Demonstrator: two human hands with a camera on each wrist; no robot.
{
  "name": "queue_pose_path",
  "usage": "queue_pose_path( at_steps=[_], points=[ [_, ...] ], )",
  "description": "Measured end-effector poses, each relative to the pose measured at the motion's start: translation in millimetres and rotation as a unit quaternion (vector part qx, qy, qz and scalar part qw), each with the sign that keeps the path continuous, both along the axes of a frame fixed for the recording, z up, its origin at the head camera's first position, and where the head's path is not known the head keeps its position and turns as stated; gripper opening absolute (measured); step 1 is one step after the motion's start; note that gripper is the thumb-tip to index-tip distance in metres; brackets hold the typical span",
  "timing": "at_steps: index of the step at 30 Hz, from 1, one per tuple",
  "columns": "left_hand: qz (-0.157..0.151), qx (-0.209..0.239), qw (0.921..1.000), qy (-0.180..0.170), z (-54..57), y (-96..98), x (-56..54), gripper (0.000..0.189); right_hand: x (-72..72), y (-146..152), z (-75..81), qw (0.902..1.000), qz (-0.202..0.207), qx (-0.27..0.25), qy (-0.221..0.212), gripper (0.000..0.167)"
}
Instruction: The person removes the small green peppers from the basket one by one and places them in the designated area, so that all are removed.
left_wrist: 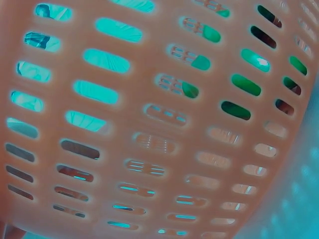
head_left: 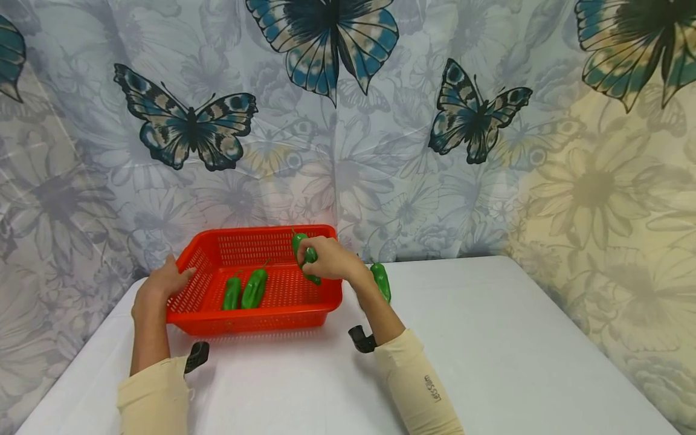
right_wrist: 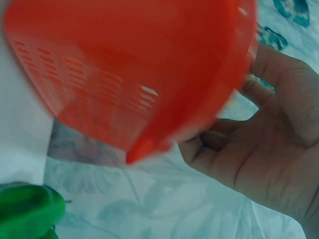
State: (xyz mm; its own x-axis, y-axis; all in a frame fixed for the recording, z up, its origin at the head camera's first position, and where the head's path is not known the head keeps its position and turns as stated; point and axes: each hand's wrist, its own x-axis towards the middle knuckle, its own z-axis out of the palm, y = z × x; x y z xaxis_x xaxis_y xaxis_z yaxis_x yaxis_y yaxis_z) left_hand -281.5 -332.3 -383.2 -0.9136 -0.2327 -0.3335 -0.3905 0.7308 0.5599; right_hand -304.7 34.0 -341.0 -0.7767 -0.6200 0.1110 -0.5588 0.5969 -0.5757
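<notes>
My left hand (head_left: 160,287) grips the left rim of a red plastic basket (head_left: 255,320), its thumb over the inner side. Perforated basket wall (left_wrist: 99,144) fills the left wrist view, with green showing through the slots. Over the basket's right end, my right hand (head_left: 328,258) holds green chili peppers (head_left: 299,243) in its curled fingers; they look like two, partly hidden by the fingers. Inside the basket lie more green chili peppers (head_left: 254,289), towards the left and middle. In the right wrist view, the basket's rim hides my right fingertips and what they hold.
Another green chili pepper (head_left: 382,281) lies on the white table (head_left: 489,338), just right of the basket and partly behind my right forearm. A butterfly-patterned cloth (head_left: 380,181) hangs behind the table. Black wrist mounts (head_left: 361,339) stick out from both forearms.
</notes>
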Motion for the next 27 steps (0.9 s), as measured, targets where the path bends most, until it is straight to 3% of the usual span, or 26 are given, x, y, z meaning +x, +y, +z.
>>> queue_pose_path(
  at_steps=[11, 27],
  points=[
    [0.001, -0.006, 1.0, -0.002, 1.3, 1.1, 1.0, 0.09, 1.5, 35.9, 17.6, 0.9993, -0.033, -0.012, -0.013, 0.016],
    [-0.002, 0.005, 0.9999, 0.008, 1.6, 1.1, 2.4, 0.091, -4.7, 96.8, 22.2, 0.9956, -0.078, 0.004, -0.053, 0.02]
  ],
)
